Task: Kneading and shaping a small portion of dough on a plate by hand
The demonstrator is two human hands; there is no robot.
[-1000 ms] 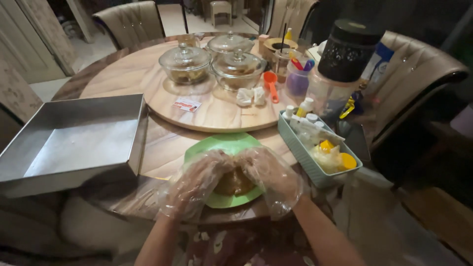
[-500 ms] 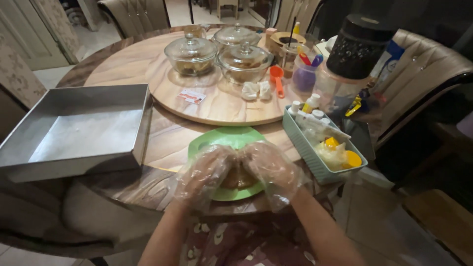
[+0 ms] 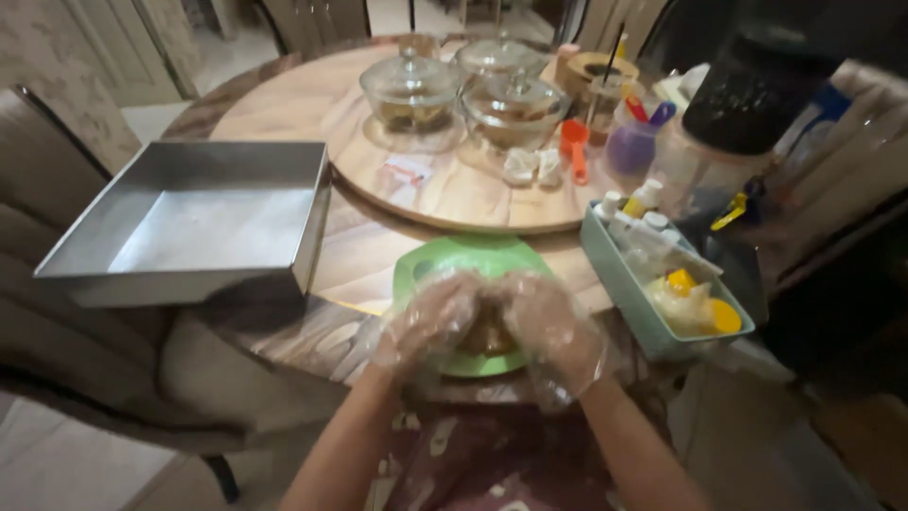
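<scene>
Food: I see a brown lump (image 3: 488,333) held between both hands, over the middle of the green plate; what kind of food it is I cannot tell, as the gloves hide most of it.
Left hand: my left hand (image 3: 430,322), in a clear plastic glove, is cupped against the left side of the lump, fingers curled onto it.
Right hand: my right hand (image 3: 551,326), gloved the same way, presses the lump's right side, fingers curled; the two hands meet over it.
Plate: the green plate (image 3: 463,260) lies at the near edge of the table, straight in front of me.
Table: a round wooden table (image 3: 359,255) with a round wooden turntable (image 3: 454,194) on its far half.
Pan: a square grey metal pan (image 3: 194,222) stands to the left of the plate, just apart from it.
Tray: a pale green tray (image 3: 619,284) just right of the plate holds small bottles and yellow pieces.
Bowls: three lidded glass bowls (image 3: 411,90) stand far on the turntable.
Scoop: an orange scoop (image 3: 574,142) lies on the turntable's right part, beside a purple cup (image 3: 631,147).
Jar: a large dark-lidded jar (image 3: 757,95) stands far right, blurred.
</scene>
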